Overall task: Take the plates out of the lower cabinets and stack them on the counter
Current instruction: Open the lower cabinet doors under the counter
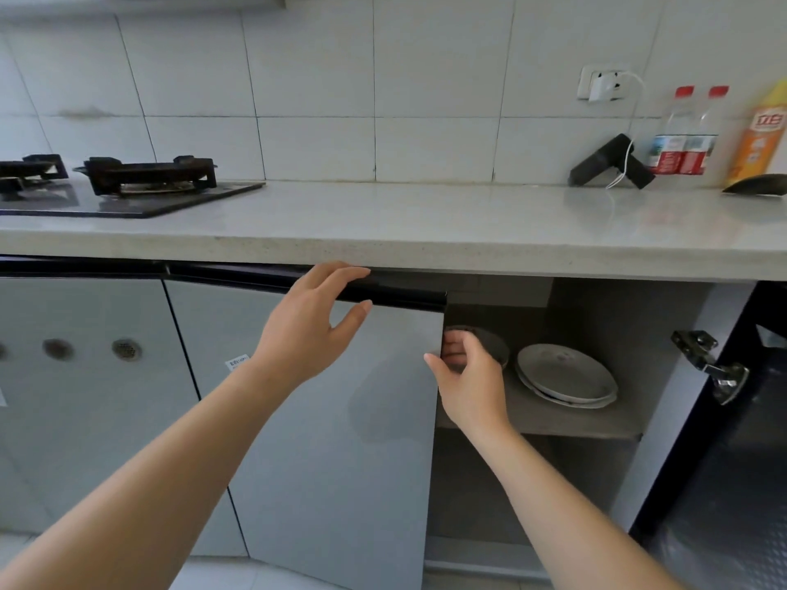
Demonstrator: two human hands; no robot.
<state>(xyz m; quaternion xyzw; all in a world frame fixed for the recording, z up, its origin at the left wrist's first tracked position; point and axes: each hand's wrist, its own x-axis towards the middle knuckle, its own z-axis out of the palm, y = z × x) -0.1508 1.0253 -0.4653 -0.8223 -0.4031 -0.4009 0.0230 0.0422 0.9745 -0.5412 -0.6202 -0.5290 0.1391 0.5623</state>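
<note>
A short stack of pale plates (566, 374) lies on the upper shelf (549, 423) of the open lower cabinet. A darker bowl or plate (494, 342) sits to its left, partly behind my right hand (468, 379). That hand reaches into the cabinet, its fingers curled around the dark dish's near rim. My left hand (311, 325) is spread open at the dark top handle strip of the grey cabinet door (340, 419), fingers over the strip, thumb below it. The counter (426, 219) above is pale stone.
A gas hob (127, 185) sits on the counter's left. At the back right stand two bottles (685, 134), an orange detergent bottle (762, 134) and a black plugged-in device (613, 163). The right cabinet door (732, 462) swings open with its hinge (711, 364) exposed.
</note>
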